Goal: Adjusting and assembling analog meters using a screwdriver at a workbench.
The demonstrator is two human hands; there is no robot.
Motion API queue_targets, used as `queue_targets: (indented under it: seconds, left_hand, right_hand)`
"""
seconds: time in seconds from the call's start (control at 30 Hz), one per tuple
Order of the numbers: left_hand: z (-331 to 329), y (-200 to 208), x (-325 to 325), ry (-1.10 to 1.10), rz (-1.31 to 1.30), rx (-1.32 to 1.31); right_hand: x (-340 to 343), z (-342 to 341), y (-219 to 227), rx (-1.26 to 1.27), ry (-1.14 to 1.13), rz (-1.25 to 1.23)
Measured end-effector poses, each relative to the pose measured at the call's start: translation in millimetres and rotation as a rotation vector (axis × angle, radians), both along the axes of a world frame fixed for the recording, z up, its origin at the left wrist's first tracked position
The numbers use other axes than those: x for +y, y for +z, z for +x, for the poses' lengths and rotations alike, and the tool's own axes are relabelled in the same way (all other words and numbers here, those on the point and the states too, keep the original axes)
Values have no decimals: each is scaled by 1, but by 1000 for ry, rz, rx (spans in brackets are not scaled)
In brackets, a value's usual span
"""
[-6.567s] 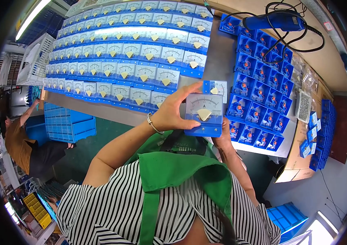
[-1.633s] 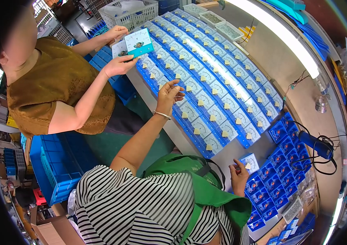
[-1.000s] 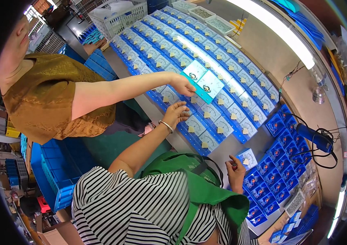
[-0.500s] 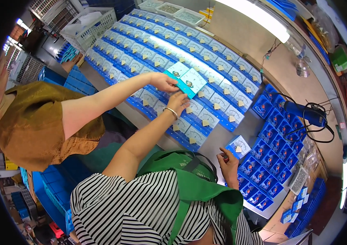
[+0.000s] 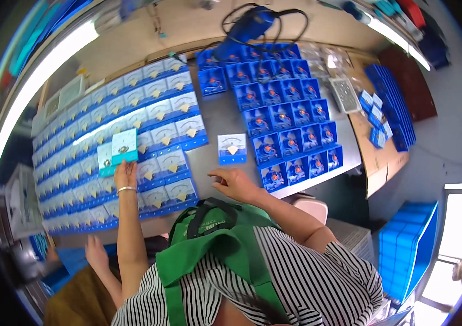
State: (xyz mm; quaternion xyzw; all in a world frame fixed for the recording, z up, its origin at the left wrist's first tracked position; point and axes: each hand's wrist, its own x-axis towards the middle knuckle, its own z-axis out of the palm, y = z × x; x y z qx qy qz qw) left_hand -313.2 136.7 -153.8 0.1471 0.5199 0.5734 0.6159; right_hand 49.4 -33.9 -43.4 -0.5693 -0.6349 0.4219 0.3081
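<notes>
My left hand [image 5: 126, 175] pinches the lower edge of a teal-and-white panel meter [image 5: 125, 143]. A second teal meter [image 5: 105, 157] is partly hidden behind its left side. Both are over rows of blue-and-white panel meters [image 5: 161, 134], each with a pale, fan-shaped piece on its front. My right hand [image 5: 234, 183] hovers near the table edge with curled fingers; what they hold, if anything, is hidden. Just beyond it, a single blue-and-white meter [image 5: 232, 148] stands apart from the rows.
Blue open housings [image 5: 282, 117] with orange-and-metal parts inside stand in rows at right. Beyond them, a blue power tool [image 5: 250, 27] hangs with its looped cable. A co-worker's hand [image 5: 96, 254] is at lower left. A tray of small parts [image 5: 345, 95] lies far right.
My view has swung right. The co-worker's hand has drawn back from the teal meters, leaving my left hand on one. My right hand stays near the lone meter.
</notes>
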Motion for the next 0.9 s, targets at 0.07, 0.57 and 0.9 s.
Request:
queue_targets:
  seconds: [0.07, 0.57, 0.9]
  left_hand:
    - [10, 9, 1, -3, 21, 8]
    - [164, 103, -150, -596, 141, -80]
    - [159, 132, -133, -826, 70, -214]
  right_hand:
    - [-2, 1, 3, 22, -69, 33]
    - [3, 11, 22, 980, -395, -447]
    - [10, 28, 42, 656, -88, -637]
